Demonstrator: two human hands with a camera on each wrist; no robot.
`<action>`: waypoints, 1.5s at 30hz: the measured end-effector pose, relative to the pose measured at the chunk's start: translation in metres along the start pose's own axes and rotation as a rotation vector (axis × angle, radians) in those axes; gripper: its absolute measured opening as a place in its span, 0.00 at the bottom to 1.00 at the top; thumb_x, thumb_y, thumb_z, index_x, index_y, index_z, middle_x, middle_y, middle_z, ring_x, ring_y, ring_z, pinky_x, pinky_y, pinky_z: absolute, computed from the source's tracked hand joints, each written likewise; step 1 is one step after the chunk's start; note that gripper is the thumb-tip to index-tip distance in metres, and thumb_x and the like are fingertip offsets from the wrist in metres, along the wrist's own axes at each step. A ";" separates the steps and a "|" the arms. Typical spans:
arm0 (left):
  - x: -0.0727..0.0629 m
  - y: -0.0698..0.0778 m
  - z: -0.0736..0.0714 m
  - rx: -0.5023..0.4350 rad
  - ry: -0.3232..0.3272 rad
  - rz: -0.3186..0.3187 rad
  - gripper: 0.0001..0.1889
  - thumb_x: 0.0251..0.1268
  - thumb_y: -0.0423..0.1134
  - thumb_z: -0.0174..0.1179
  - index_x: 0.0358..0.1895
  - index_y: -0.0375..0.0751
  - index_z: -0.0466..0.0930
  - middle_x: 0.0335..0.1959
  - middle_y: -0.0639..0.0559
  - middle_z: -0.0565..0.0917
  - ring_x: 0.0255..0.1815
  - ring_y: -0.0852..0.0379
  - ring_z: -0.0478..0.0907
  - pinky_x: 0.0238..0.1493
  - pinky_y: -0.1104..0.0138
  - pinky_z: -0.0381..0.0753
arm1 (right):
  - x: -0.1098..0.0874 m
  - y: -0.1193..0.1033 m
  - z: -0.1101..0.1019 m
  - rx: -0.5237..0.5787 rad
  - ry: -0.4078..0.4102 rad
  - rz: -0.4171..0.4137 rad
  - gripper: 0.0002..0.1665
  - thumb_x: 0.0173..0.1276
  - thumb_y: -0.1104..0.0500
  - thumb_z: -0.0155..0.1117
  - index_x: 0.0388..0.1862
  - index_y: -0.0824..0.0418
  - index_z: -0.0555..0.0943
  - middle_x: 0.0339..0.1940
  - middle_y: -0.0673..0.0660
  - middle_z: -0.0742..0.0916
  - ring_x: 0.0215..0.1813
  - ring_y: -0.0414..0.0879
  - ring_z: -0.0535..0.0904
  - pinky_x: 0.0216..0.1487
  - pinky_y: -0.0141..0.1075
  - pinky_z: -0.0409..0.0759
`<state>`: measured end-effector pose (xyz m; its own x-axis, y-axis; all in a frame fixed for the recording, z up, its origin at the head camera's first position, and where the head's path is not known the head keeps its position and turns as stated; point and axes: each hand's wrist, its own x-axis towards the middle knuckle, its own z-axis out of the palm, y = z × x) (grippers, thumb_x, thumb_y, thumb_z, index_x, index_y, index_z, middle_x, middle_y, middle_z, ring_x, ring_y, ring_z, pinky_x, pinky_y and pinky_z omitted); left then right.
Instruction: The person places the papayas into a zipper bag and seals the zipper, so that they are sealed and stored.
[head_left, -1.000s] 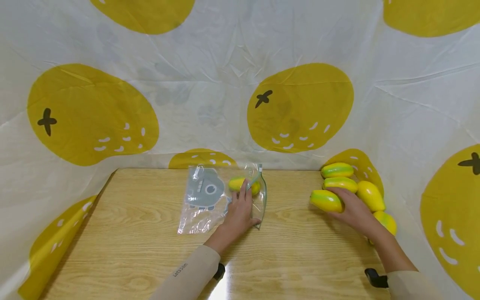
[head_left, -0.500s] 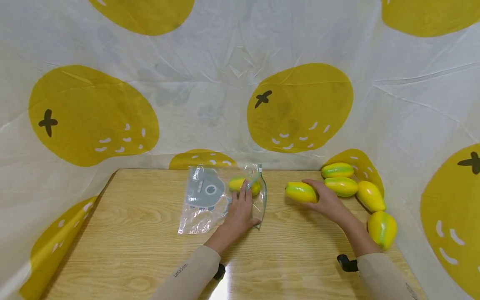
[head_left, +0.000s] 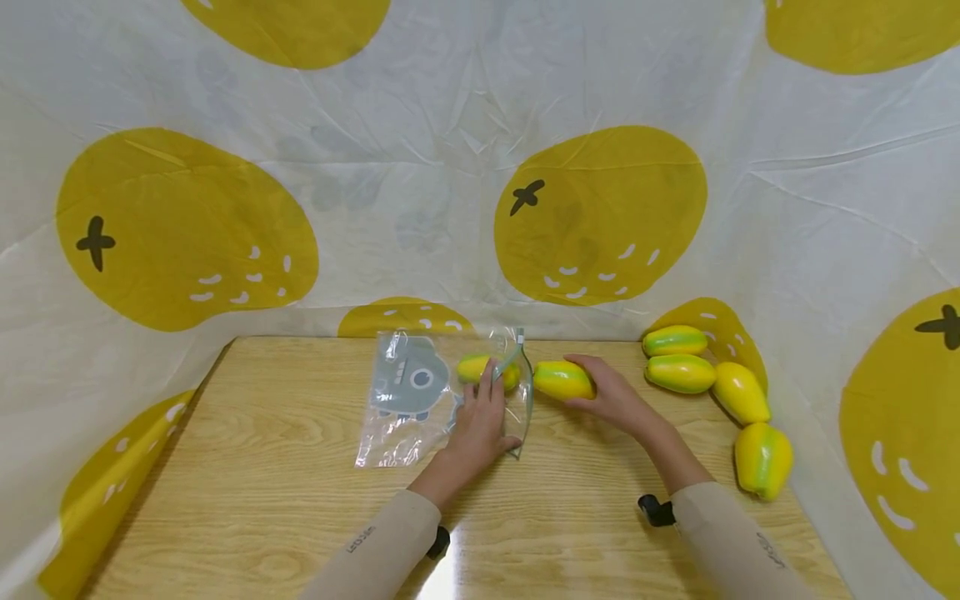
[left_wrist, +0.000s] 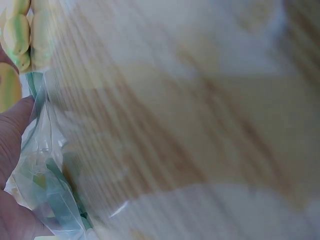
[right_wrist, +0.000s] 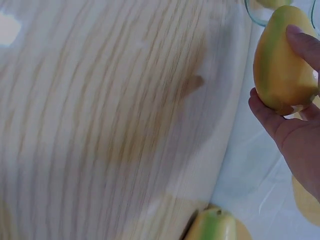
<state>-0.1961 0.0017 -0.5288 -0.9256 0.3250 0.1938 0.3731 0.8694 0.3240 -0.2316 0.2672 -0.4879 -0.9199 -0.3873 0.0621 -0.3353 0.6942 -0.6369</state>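
Observation:
A clear zip bag point(head_left: 408, 437) with a grey-blue one-eyed monster print lies flat on the table, its green-edged mouth facing right. One yellow-green papaya point(head_left: 472, 367) is inside, partly covered by my left hand point(head_left: 480, 421). That hand rests on the bag near the mouth with fingers extended and the thumb point(head_left: 512, 442) spread out towards the lower corner. Just right of the mouth, my right hand point(head_left: 611, 396) grips a second papaya point(head_left: 558, 379) by its right end. In the right wrist view, fingers and thumb wrap the base of this papaya point(right_wrist: 280, 60), its tip pointing at the bag.
Several more papayas stand in a bent row along the right side: two at the back point(head_left: 675, 341), one yellower papaya point(head_left: 740, 393) and a near papaya point(head_left: 763, 460). A white curtain point(head_left: 420, 208) with big yellow fruit prints encloses the wooden table point(head_left: 285, 467).
My right hand has carried the papaya leftward from the row at the right to the bag's mouth. My left hand and the bag stay in place.

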 end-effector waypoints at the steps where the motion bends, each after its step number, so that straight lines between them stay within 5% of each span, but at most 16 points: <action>1: 0.000 0.000 0.000 -0.003 -0.006 -0.002 0.64 0.41 0.59 0.83 0.79 0.35 0.56 0.86 0.41 0.46 0.67 0.37 0.68 0.46 0.48 0.86 | 0.002 -0.001 0.002 -0.003 -0.001 -0.006 0.45 0.66 0.58 0.76 0.77 0.67 0.66 0.73 0.70 0.74 0.73 0.68 0.70 0.72 0.64 0.67; 22: 0.000 0.003 -0.005 0.044 -0.023 0.008 0.62 0.43 0.60 0.83 0.78 0.34 0.59 0.86 0.41 0.46 0.62 0.37 0.69 0.45 0.50 0.86 | 0.019 -0.015 0.019 -0.028 -0.043 -0.058 0.48 0.60 0.70 0.70 0.79 0.70 0.63 0.74 0.72 0.73 0.74 0.68 0.68 0.74 0.63 0.65; 39: 0.001 0.005 -0.004 0.070 -0.023 0.057 0.62 0.44 0.61 0.82 0.79 0.37 0.56 0.86 0.42 0.44 0.63 0.34 0.70 0.45 0.47 0.87 | 0.032 -0.030 0.032 0.046 -0.089 -0.060 0.43 0.68 0.71 0.67 0.78 0.74 0.59 0.73 0.74 0.72 0.74 0.68 0.69 0.74 0.63 0.66; 45: 0.001 0.006 -0.003 0.074 -0.026 0.052 0.63 0.43 0.61 0.81 0.80 0.37 0.56 0.86 0.43 0.45 0.64 0.35 0.70 0.46 0.47 0.87 | 0.033 -0.029 0.037 0.121 -0.080 0.030 0.42 0.69 0.70 0.69 0.77 0.71 0.59 0.75 0.73 0.70 0.74 0.67 0.70 0.73 0.59 0.70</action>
<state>-0.1941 0.0059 -0.5235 -0.9070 0.3787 0.1842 0.4155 0.8760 0.2448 -0.2444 0.2118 -0.4958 -0.9083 -0.4179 -0.0173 -0.2762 0.6302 -0.7256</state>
